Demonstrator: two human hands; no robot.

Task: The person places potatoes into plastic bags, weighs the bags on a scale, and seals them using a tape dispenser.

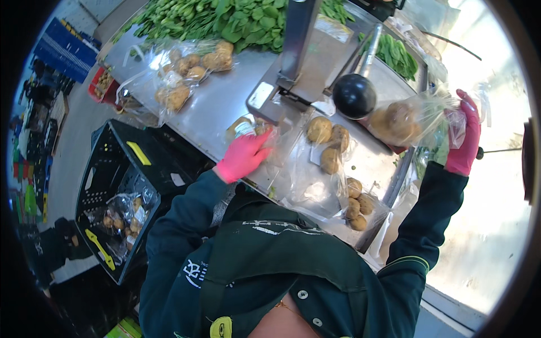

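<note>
My right hand (pixel 464 133), in a pink glove, grips the gathered neck of a clear plastic bag of potatoes (pixel 397 122). That bag is beside a black ball knob (pixel 354 96) on a metal lever. My left hand (pixel 241 159), also pink-gloved, is at a labelled bag of potatoes (pixel 244 127) near the table's front edge. Its thumb and forefinger are apart beside loose film; whether they pinch it is unclear. Between my hands lies an open-looking bag of potatoes (pixel 331 145). Another bag of potatoes (pixel 359 205) rests closer to me, at the right.
Leafy greens (pixel 249 21) cover the back of the steel table (pixel 224 95). A metal upright (pixel 298 42) stands mid-table. More bagged potatoes (pixel 190 69) lie back left. A black crate (pixel 118 203) with bagged potatoes is at my left. Another person (pixel 55 249) is beyond it.
</note>
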